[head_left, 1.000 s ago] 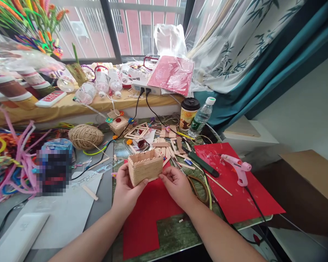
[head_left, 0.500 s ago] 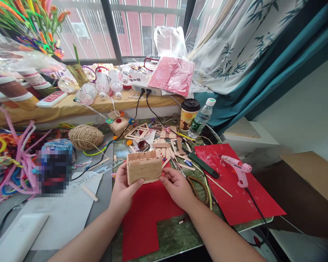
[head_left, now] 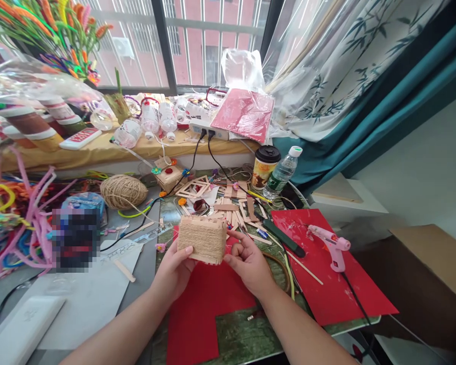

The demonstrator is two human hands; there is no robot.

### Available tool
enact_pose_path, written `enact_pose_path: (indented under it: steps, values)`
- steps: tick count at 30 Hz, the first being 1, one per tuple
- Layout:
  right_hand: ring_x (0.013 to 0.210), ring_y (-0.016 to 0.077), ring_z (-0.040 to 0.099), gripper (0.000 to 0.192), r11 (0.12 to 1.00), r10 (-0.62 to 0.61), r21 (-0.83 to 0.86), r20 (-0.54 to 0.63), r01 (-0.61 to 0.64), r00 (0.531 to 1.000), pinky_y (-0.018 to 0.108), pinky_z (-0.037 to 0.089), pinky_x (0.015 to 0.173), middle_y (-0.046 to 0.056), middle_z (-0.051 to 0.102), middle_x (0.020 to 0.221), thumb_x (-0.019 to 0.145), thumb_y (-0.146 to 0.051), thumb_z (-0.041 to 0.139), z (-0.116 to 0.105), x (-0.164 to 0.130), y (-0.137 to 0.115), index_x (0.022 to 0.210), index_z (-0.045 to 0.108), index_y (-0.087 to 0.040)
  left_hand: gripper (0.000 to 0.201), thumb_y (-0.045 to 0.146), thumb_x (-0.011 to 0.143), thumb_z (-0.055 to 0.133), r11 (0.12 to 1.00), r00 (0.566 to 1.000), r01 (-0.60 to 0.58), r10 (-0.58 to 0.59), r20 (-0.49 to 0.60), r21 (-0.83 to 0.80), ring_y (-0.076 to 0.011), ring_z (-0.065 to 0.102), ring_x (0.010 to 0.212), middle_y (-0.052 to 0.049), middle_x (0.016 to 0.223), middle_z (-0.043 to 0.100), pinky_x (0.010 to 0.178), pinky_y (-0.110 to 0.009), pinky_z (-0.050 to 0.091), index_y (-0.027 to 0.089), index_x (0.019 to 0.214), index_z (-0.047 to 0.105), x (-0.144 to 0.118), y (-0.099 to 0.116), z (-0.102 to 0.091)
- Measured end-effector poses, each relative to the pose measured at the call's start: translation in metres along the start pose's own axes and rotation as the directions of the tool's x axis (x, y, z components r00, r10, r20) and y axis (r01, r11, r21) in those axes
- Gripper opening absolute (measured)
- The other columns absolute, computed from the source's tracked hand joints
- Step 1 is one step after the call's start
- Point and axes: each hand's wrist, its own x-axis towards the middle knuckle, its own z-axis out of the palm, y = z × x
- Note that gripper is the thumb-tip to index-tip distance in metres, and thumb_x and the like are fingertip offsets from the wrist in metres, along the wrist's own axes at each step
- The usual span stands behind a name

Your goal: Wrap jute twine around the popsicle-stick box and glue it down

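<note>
A small box (head_left: 202,240) of craft sticks, its near side wrapped in rows of twine, is held up over a red sheet (head_left: 193,314). My left hand (head_left: 177,266) grips it by the left end, thumb across the twine and fingers underneath. At the right end, my right hand (head_left: 247,258) has its thumb by the lower corner and its index finger along the upper edge, the other fingers curled. The box's far side and inside are hidden. Loose craft sticks (head_left: 228,208) lie scattered just beyond it.
On a second red sheet (head_left: 307,284) at right lies a pink glue gun (head_left: 332,246). A lidded cup (head_left: 265,167) and a water bottle (head_left: 283,173) stand behind. A ball of twine (head_left: 123,191) sits left, near pink pipe cleaners (head_left: 38,218). Black cords cross the table.
The box has tilted so its twine-covered side faces me more and its open top shows less. My right index finger has straightened along the box's edge. The view has shifted slightly.
</note>
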Motion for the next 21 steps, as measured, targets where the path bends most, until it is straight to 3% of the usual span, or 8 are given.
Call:
enact_pose_path:
  steps: [4, 8, 12, 16, 21]
  values:
    - [0.058, 0.011, 0.032, 0.065, 1.0, -0.009, -0.017, 0.002, 0.009, 1.0, 0.024, 0.024, 0.057, -0.01, 0.041, 0.067, 0.083, -0.047, 0.086, 0.0017, 0.0001, 0.001, 0.136, 0.059, -0.02, 0.05, 0.03, 0.09, 0.073, 0.998, 1.0, 0.022, -0.021, 0.019, -0.052, -0.0337, 0.068, 0.126, -0.011, 0.139, 0.071, 0.102, -0.045, 0.059, 0.023, 0.139, 0.064, -0.0001, -0.0002, 0.0007]
    - [0.057, 0.0107, 0.03, 0.049, 0.994, -0.063, -0.09, -0.11, 0.053, 0.992, 0.024, 0.025, 0.055, -0.01, 0.04, 0.065, 0.083, -0.047, 0.085, 0.0021, -0.0013, 0.0008, 0.119, 0.066, -0.02, 0.048, 0.03, 0.09, 0.073, 0.998, 0.999, 0.037, -0.038, -0.002, -0.045, -0.0334, 0.07, 0.124, -0.009, 0.135, 0.074, 0.101, -0.045, 0.06, 0.024, 0.137, 0.065, 0.0011, 0.0008, -0.0004]
    - [0.056, 0.011, 0.031, 0.045, 0.992, -0.076, -0.113, -0.108, 0.064, 0.991, 0.024, 0.025, 0.054, -0.01, 0.04, 0.064, 0.084, -0.048, 0.085, 0.0024, -0.0038, 0.0026, 0.114, 0.066, -0.02, 0.049, 0.03, 0.088, 0.074, 0.998, 0.999, 0.043, -0.042, 0.006, -0.048, -0.0344, 0.07, 0.124, -0.01, 0.135, 0.074, 0.101, -0.046, 0.06, 0.024, 0.136, 0.066, 0.0009, 0.0009, -0.0005]
    - [0.058, 0.0124, 0.035, 0.035, 0.978, -0.17, -0.157, -0.209, 0.138, 0.963, 0.025, 0.028, 0.055, -0.008, 0.042, 0.064, 0.085, -0.048, 0.084, 0.0007, -0.0064, 0.0048, 0.1, 0.067, -0.021, 0.051, 0.028, 0.087, 0.076, 0.998, 1.0, 0.022, -0.022, 0.001, -0.055, -0.0344, 0.07, 0.124, -0.01, 0.135, 0.074, 0.101, -0.046, 0.06, 0.024, 0.137, 0.066, 0.0008, 0.0001, -0.0011]
    - [0.059, 0.0121, 0.037, 0.032, 0.984, -0.136, -0.141, -0.165, 0.113, 0.977, 0.025, 0.029, 0.056, -0.007, 0.044, 0.066, 0.086, -0.045, 0.084, 0.0019, -0.0055, 0.005, 0.098, 0.066, -0.021, 0.052, 0.028, 0.087, 0.076, 0.998, 1.0, 0.006, -0.007, -0.013, -0.062, -0.0348, 0.069, 0.126, -0.011, 0.136, 0.074, 0.103, -0.046, 0.06, 0.023, 0.138, 0.066, 0.0022, -0.0006, -0.0028]
